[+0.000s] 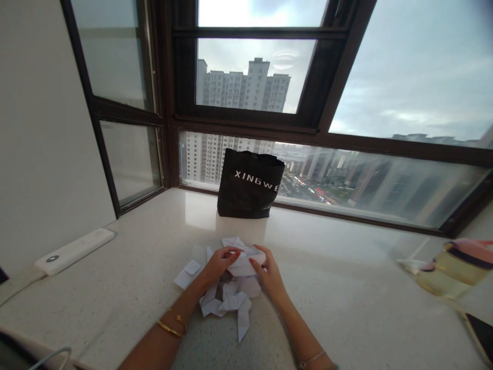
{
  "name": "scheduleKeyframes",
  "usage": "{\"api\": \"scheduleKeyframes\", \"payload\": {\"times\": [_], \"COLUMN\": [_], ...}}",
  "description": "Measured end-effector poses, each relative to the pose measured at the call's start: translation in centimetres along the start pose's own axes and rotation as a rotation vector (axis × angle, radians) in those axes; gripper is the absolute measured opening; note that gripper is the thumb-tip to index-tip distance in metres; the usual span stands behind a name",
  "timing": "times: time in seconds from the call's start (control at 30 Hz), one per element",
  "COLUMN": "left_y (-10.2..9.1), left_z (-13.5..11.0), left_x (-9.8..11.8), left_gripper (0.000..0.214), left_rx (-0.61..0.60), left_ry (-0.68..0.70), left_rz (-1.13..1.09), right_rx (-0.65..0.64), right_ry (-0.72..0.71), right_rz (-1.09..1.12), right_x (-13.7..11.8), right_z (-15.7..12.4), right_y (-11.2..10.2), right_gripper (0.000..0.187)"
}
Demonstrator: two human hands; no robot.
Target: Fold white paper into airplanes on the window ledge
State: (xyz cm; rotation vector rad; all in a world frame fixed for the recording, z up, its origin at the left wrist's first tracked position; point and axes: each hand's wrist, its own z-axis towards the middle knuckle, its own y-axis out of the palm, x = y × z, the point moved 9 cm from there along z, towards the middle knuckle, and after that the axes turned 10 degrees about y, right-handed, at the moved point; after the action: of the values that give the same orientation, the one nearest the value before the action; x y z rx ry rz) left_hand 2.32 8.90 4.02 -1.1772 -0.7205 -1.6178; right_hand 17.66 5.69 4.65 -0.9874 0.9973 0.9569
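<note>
Between my two hands is a sheet of folded white paper (242, 265). My left hand (220, 263) pinches its left side with thumb and fingers, and my right hand (268, 267) grips its right edge, thumb on the near face. Under and around them lies a loose pile of folded white paper pieces (234, 301) on the pale speckled counter (331, 308). One flat folded square (187, 274) rests to the left of my left wrist. The held sheet partly hides the pieces beneath it.
A black bag with white lettering (248, 185) stands behind the pile, by the window. To the left sits a white power strip (75, 252) with a cable. At the right lie a yellowish bottle with a pink lid (454, 270) and a dark phone-like object (480, 331).
</note>
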Motion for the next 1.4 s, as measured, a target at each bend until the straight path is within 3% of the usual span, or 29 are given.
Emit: {"api": "scheduleKeyframes", "payload": {"times": [0.13, 0.23, 0.33, 0.4, 0.5, 0.63, 0.73, 0.97, 1.1, 1.23, 1.4], "left_y": [-2.3, -3.9, -4.2, -4.1, -4.0, -3.8, -3.2, -1.5, -0.3, 0.5, 0.9], "left_z": [0.0, -0.1, -0.1, -0.1, -0.1, -0.1, -0.1, -0.2, -0.4, -0.4, -0.7], "left_x": [-0.1, -0.7, -1.2, -1.3, -1.2, -1.0, -0.8, -0.4, -0.4, -0.2, 0.7], "left_gripper": [0.036, 0.039, 0.043, 0.046, 0.046, 0.041, 0.042, 0.067, 0.077, 0.073, 0.054], "left_rx": [0.179, 0.292, 0.307, 0.301, 0.297, 0.272, 0.225, 0.115, -0.012, -0.102, -0.121], "left_ry": [0.012, -0.027, -0.061, -0.063, -0.056, -0.058, -0.056, -0.099, -0.112, -0.069, -0.021], "left_rz": [0.117, 0.098, 0.058, 0.038, 0.031, 0.041, 0.038, -0.007, -0.022, 0.033, 0.097], "right_rx": [0.016, -0.167, -0.326, -0.344, -0.366, -0.309, -0.270, -0.371, -0.257, -0.202, -0.228], "right_ry": [-0.012, -0.039, -0.023, -0.002, 0.080, 0.179, 0.182, 0.081, -0.046, -0.103, -0.061], "right_rz": [-0.119, -0.427, -0.682, -0.679, -0.399, 0.082, 0.196, -0.132, -0.370, -0.563, -0.607], "right_x": [0.0, 0.4, 1.3, 1.1, 0.3, -0.4, -0.6, -1.8, -2.5, -2.5, -1.8], "right_z": [0.3, 0.1, -0.5, -0.6, -0.1, 0.9, 1.0, -0.3, -0.4, -0.3, -0.2], "right_y": [-0.8, -0.3, 0.3, 0.0, -1.0, -3.0, -3.4, -0.3, -0.2, 0.1, 0.2], "right_gripper": [0.059, 0.039, 0.027, 0.024, 0.026, 0.029, 0.029, 0.026, 0.023, 0.021, 0.023]}}
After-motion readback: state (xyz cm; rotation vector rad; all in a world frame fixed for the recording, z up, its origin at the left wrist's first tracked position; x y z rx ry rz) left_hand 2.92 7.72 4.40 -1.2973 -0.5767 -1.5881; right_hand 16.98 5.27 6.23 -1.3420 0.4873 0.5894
